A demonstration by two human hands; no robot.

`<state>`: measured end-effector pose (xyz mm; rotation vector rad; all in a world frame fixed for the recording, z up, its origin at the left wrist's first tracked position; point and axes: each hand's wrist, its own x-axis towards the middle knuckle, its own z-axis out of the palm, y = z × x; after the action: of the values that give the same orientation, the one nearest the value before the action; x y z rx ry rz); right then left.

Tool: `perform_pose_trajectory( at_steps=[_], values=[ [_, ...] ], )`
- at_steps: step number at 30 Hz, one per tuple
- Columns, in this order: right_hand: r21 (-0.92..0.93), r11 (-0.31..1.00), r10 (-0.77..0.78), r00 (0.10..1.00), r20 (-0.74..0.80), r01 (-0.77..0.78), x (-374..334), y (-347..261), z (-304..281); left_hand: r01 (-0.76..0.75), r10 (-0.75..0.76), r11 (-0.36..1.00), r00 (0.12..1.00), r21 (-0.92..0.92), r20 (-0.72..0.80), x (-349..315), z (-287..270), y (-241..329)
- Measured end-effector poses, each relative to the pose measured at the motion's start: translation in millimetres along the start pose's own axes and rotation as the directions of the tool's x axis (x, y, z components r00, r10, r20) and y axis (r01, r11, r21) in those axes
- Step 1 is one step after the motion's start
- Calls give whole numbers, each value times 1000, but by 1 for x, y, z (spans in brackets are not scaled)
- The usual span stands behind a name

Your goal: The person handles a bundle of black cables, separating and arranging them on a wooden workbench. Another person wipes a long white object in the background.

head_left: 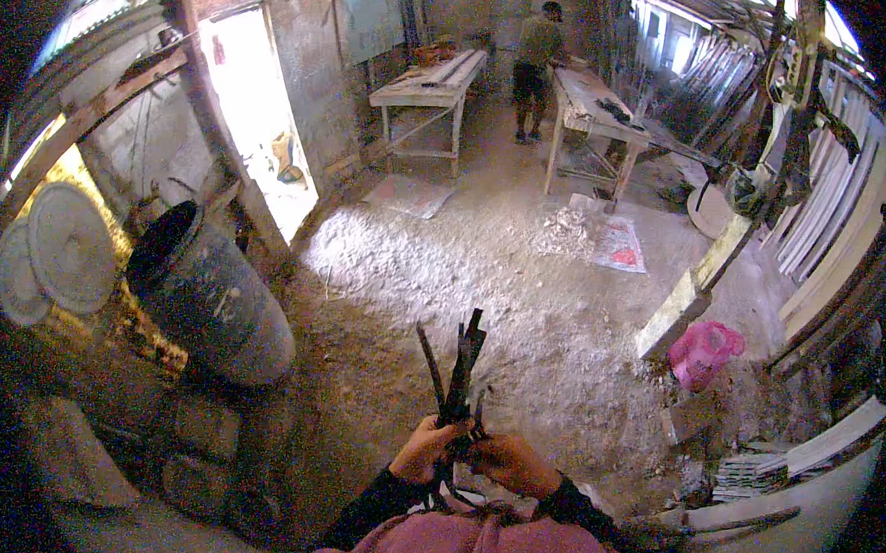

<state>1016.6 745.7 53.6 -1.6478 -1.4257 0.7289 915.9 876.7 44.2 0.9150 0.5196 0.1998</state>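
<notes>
Fanning upward, dark slender strips (pixel 460 386) vary in length.

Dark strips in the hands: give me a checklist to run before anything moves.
1. Left hand closed around the dark strips: ok.
2. Right hand gripping firmly: cannot tell; it is at the strips' lower part, but its fingertips are unclear.
3. Strip tips level: not ok; they fan out and end at different heights.
4. Strip count: cannot tell; they overlap.
5. Co-worker clear of the strips: ok, standing far back by the tables.
6. Barrel clear of the strips: ok, off to the left.
</notes>
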Motion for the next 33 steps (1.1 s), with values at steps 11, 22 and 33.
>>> perform_pose_trajectory(
  at_steps=[11, 22, 33],
  values=[
    [198, 974, 139, 981, -133, -111, 60, 59, -94, 123, -127, 987, 991, 100, 40, 152, 33, 55],
    [583, 805, 290, 931, -221, -112, 86, 163, -250, 169, -126, 954, 976, -249, 178, 309, 119, 66],
    [438, 863, 418, 843, -337, -252, 72, 236, -395, -23, 26, 997, 999, -67, 34, 414, 162, 76]
  ],
)
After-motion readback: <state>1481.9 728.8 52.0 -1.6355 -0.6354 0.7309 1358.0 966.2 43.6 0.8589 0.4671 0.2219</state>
